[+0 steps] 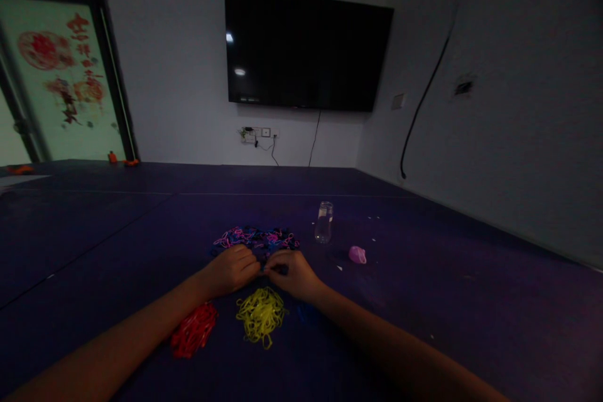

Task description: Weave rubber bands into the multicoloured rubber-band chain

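My left hand [237,270] rests with its fingers curled closed at the near edge of a mixed pile of rubber bands [254,237] in pink, blue and black. Close beside it, my right hand [294,273] pinches a tiny bluish rubber band between thumb and forefinger. The fingertips of both hands nearly meet, and whatever the left fingers hold is hidden. Below the hands lies a heap of yellow rubber bands [262,315]. Red rubber bands [194,329] are heaped by my left forearm. A few dark blue rubber bands [307,313] show faintly beside my right wrist.
A clear bottle [323,223] stands upright, without a lid, beyond my right hand. Nearby sits a small pink object [357,255]. White scraps [340,268] dot the dark purple surface [424,301]. A television [306,50] hangs on the far wall.
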Motion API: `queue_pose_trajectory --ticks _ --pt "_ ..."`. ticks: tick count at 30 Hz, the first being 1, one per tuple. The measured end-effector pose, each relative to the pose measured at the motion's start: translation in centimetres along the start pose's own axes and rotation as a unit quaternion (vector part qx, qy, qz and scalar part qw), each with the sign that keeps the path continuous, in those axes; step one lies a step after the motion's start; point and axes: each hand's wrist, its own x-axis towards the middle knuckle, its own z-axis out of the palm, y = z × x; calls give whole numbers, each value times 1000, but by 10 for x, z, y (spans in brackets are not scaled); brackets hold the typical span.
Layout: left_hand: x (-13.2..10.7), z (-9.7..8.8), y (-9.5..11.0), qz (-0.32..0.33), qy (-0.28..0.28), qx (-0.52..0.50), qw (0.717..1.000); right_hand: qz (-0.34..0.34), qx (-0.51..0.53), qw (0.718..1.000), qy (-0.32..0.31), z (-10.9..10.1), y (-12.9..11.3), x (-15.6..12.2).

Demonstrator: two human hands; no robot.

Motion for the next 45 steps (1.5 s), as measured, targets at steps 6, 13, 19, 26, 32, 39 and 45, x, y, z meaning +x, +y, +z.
queue_pose_trajectory --ticks 6,13,19,26,32,39,45 --pt "0 0 0 8 -5 9 1000 -3 0 1000 -22 -1 -1 1" --pt "-1 0 0 11 -20 4 1000 43 3 999 -26 1 3 1" --pt "0 -3 2 7 -24 3 1000 40 1 999 -37 -1 -3 1" --pt "-4 3 -3 -12 -1 -23 1000 89 64 993 -32 -1 6 0" --pt "-11 7 -9 -169 48 -71 982 213 215 944 -134 -34 16 2" --pt "-11 7 -8 -195 43 -77 977 236 214 898 -304 -76 8 4" --pt "-12 9 -9 -200 48 -69 976 250 158 864 -407 -85 2 7"
